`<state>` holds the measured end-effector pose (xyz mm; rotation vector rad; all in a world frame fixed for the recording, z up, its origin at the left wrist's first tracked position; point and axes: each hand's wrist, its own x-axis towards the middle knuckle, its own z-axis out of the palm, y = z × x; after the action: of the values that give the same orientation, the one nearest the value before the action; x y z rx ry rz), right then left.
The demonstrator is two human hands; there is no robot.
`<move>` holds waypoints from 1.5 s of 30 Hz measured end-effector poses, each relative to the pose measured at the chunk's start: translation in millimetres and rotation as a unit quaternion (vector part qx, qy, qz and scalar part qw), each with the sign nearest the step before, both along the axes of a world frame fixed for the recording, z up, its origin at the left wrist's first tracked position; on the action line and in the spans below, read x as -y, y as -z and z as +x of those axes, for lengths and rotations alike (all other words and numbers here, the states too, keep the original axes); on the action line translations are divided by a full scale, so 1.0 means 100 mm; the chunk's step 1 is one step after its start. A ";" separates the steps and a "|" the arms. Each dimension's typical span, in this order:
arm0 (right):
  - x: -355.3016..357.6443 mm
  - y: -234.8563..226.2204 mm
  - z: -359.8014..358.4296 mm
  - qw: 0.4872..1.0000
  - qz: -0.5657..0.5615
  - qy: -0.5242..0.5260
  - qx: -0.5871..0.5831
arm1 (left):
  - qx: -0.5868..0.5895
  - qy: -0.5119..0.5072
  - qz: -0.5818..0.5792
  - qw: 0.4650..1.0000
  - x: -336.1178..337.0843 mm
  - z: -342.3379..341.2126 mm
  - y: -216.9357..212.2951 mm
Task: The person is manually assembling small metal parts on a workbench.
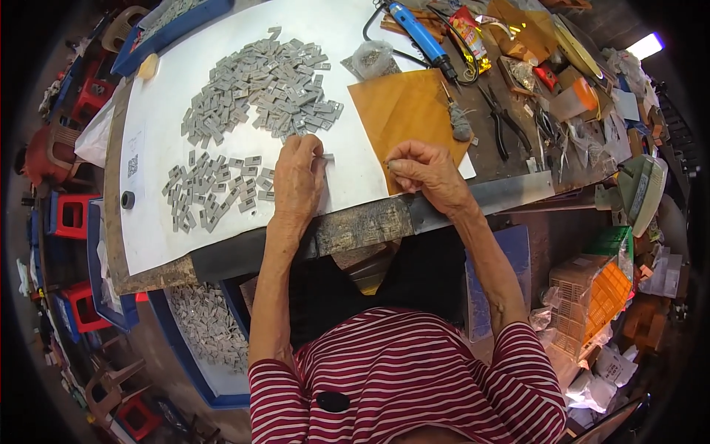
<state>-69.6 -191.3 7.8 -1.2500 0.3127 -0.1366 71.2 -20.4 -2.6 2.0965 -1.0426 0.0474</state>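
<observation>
My left hand (299,181) rests on the white sheet at the table's near side, its fingers curled round a small grey rectangular piece (328,157) whose end sticks out to the right. Just beyond those fingers lies a large heap of like grey pieces (259,85). A looser scatter of pieces (214,189) with dark marks spreads to the left of my wrist. Over the near part of an amber-brown board (403,111), my right hand (429,176) is closed in a pinch. Whatever its fingertips hold is too small to name.
A clear bag of small parts (372,59) and a blue corded screwdriver (421,37) lie at the back. Black pliers (504,122) and clutter fill the table's right side. Below the table edge at left stands a blue bin (177,351) of grey pieces.
</observation>
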 end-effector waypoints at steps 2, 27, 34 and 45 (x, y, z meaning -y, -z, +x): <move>-0.03 -0.01 0.00 1.000 0.004 0.005 0.000 | -0.013 -0.012 -0.056 0.998 0.01 -0.07 -0.06; -0.39 -0.08 0.17 1.000 -0.003 -0.011 -0.012 | -0.433 0.009 -0.319 0.843 -0.18 -0.52 0.04; -0.32 -0.05 0.17 0.998 0.029 -0.038 -0.052 | -0.452 0.011 -0.309 0.836 -0.17 -0.52 0.07; -0.23 -0.04 0.17 0.995 0.000 -0.080 -0.068 | -0.460 0.032 -0.253 0.850 -0.18 -0.52 0.01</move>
<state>-52.6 -168.0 12.1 -1.2820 0.3283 0.0853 19.7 -2.4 -4.0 1.3173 -0.4203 -0.5991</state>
